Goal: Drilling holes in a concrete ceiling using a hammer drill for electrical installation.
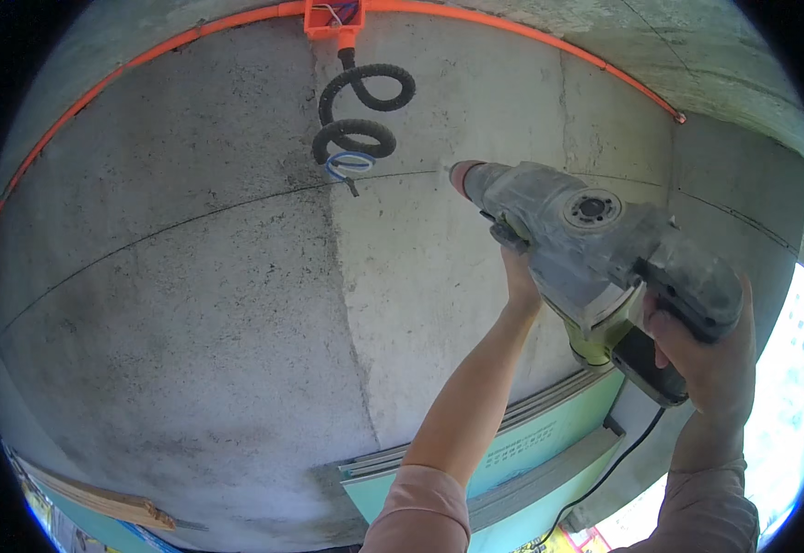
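Note:
A dusty grey and green rotary hammer drill points left and away at the concrete wall. Its tip meets or nearly meets the wall by a thin dark line; pale dust shows there. My right hand wraps round the rear handle. Under the front of the drill, my left hand grips it near the chuck, its fingers mostly hidden by the tool. A black power cord hangs from the bottom of the handle.
Orange conduit runs along the wall's top to an orange junction box. A coiled black corrugated hose with blue wire ends hangs from the box. Green boards lean below, wooden planks lie lower left, and bright light enters at right.

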`<state>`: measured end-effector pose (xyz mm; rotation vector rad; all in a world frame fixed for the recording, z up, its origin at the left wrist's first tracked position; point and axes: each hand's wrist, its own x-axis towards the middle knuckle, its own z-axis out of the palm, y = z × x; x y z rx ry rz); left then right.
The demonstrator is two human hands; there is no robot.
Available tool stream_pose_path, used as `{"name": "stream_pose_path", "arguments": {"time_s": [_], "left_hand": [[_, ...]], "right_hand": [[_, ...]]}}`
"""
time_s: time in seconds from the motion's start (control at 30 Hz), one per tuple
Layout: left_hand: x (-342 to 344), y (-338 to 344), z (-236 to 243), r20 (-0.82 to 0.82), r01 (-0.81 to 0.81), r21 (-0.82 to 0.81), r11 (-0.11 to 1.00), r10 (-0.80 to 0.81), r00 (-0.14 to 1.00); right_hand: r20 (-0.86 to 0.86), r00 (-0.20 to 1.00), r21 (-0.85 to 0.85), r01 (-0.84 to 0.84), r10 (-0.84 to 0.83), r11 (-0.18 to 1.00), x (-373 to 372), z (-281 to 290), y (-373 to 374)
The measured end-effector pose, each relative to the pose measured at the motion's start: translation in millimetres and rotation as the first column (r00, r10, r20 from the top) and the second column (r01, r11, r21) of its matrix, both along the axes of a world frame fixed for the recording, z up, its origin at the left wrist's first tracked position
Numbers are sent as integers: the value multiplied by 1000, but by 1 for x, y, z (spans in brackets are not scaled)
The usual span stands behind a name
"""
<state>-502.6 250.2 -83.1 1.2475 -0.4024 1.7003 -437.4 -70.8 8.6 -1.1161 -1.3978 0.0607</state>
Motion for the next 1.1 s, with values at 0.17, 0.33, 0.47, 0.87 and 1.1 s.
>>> {"name": "stream_pose_path", "arguments": {"time_s": [0.17,0.33,0.47,0.87,1.1], "left_hand": [[-8,8,0,-19,-146,-90,985,145,989],[9,-8,8,70,-141,-221,965,160,985],[1,-22,12,123,-6,-193,981,31,992],[-11,-41,26,147,-148,-202,968,179,973],[-6,-32,23,46,-207,-230,951,223,974]], "right_hand": [[-6,996,-35,-89,89,995,-9,5,5],[25,997,-14,-73,74,997,-3,3,4],[9,994,-30,-105,105,994,-4,2,3],[142,967,-48,-209,214,977,-9,7,3],[115,981,-60,-153,159,986,-10,13,8]]}}
